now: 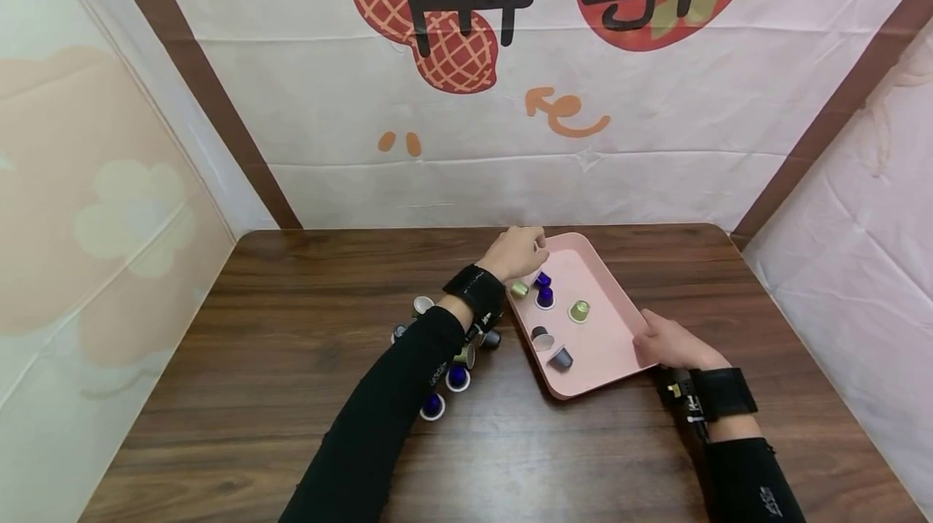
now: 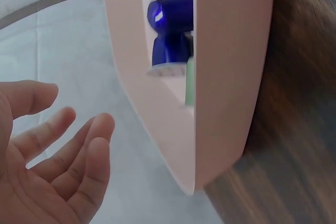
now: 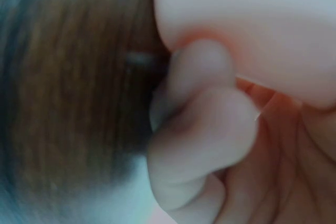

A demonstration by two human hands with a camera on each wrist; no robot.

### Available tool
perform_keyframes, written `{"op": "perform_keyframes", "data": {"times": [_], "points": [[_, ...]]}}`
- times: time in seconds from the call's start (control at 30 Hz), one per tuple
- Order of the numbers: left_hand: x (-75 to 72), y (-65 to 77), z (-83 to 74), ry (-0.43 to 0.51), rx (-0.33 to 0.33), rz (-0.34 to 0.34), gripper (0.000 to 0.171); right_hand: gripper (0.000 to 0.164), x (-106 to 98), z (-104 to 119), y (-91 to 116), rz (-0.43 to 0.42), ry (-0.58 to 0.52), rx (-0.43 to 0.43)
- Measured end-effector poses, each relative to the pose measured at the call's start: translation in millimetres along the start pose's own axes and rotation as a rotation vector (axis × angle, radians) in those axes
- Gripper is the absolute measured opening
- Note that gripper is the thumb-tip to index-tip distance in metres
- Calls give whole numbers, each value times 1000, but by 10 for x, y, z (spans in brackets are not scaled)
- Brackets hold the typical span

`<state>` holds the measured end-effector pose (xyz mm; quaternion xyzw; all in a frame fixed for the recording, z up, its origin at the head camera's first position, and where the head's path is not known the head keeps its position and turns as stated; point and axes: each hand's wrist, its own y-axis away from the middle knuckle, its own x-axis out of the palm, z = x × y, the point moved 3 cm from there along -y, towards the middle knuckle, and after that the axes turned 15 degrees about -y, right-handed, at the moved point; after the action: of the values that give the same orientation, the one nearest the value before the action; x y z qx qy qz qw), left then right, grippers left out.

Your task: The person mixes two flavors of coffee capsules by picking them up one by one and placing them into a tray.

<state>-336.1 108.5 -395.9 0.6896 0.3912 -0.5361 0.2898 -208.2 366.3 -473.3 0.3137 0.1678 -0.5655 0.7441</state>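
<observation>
A pink tray (image 1: 605,321) carries several small coffee capsules: blue ones (image 1: 545,297), green ones (image 1: 579,311) and grey ones (image 1: 561,359). My right hand (image 1: 678,342) grips the tray at its near right corner; in the right wrist view, curled fingers (image 3: 210,124) lie against the pink edge. At the far left corner is my left hand (image 1: 516,254), holding nothing. The left wrist view shows that hand's fingers (image 2: 97,163) loosely bent and apart from the tray wall (image 2: 228,77), with two blue capsules (image 2: 170,48) inside the tray.
Left of the tray, more capsules lie on the brown wooden table (image 1: 306,329), partly hidden under my left forearm; blue ones (image 1: 457,377), a green one (image 1: 465,355) and a grey one (image 1: 492,338) show. A printed white cloth (image 1: 466,191) hangs behind the table's far edge.
</observation>
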Motion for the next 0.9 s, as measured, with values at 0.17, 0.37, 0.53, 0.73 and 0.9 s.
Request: {"op": "perform_keyframes", "data": {"times": [0.17, 0.37, 0.53, 0.73, 0.9], "points": [[-112, 83, 119, -78, 24, 29, 18, 48, 1, 5, 15, -4, 0, 0], [-246, 271, 442, -179, 2, 147, 23, 47, 12, -9, 22, -6, -3, 16], [-318, 463, 776, -229, -9, 238, 26, 44, 12, -12, 26, -6, -7, 28], [-306, 691, 1126, -224, -34, 365, 29, 47, 13, 9, 35, -3, -4, 28], [-248, 882, 1332, -192, -102, 431, 32, 40, 22, 26, 40, 0, -26, 28]]}}
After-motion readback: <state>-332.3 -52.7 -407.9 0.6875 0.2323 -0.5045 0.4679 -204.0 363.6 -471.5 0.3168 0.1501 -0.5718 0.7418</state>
